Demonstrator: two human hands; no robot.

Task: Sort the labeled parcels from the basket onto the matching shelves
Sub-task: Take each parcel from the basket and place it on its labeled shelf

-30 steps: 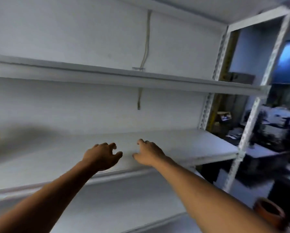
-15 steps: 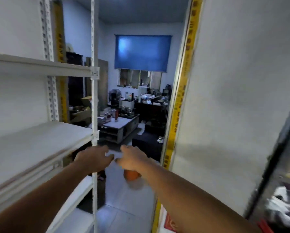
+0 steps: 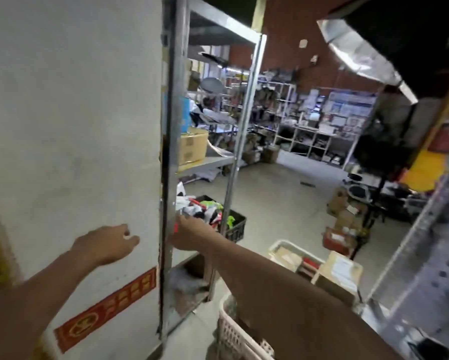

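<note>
Below, white basket (image 3: 233,336) holds brown cardboard parcels (image 3: 339,278).

— Left arm?
— Bare, extended forward from lower left; left hand (image 3: 106,242) back-up, fingers loosely curled, thumb out to the right, holding nothing.
— Right arm?
— Bare, reaching forward from lower right; right hand (image 3: 189,233) empty as far as visible, fingers blurred, pose indeterminate. Hands apart, level.

White wall (image 3: 70,113) blocks left; steel rack post (image 3: 170,152) dead ahead; open floor (image 3: 283,198) right, white basket (image 3: 233,336) below.
</note>
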